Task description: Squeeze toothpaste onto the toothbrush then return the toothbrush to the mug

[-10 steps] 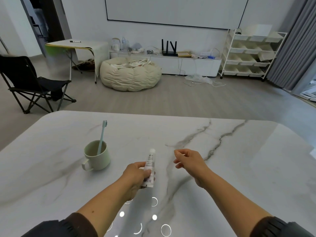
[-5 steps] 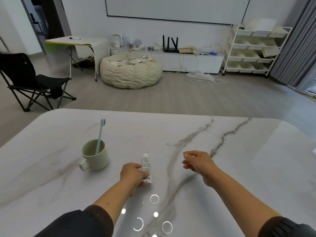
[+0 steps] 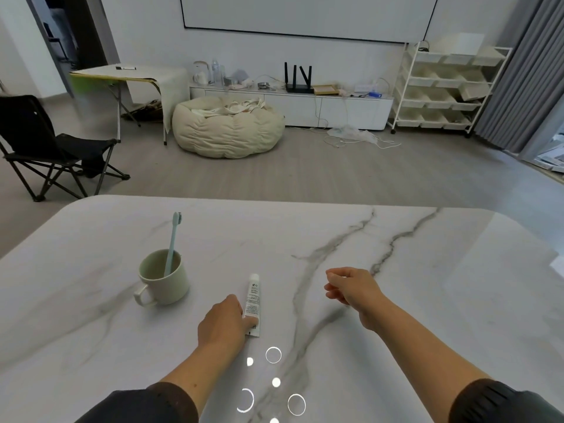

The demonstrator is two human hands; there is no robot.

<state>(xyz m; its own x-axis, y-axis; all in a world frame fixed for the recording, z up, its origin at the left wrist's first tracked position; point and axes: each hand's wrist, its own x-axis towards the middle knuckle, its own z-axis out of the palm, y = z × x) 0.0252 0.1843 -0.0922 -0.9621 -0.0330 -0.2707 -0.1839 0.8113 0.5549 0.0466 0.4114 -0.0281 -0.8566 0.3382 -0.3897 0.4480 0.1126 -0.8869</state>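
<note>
While the left hand (image 3: 224,323) pinched the toothpaste tube (image 3: 253,303) flat on the desk (image 3: 427,300) and the right hand (image 3: 351,286) hovered loosely curled, empty, a careless reach might have tipped the mug (image 3: 161,277) holding the toothbrush (image 3: 172,242).

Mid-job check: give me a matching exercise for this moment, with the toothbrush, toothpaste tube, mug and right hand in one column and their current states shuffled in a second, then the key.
Column 1
1. toothbrush
2. toothpaste tube
3. mug
4. right hand

Column 2
A. lying flat on the marble table, left hand touching its lower end
B. empty, hovering above the table
C. standing bristles up in the mug
D. upright, handle toward the person

Pairs: 1-C, 2-A, 3-D, 4-B
</note>
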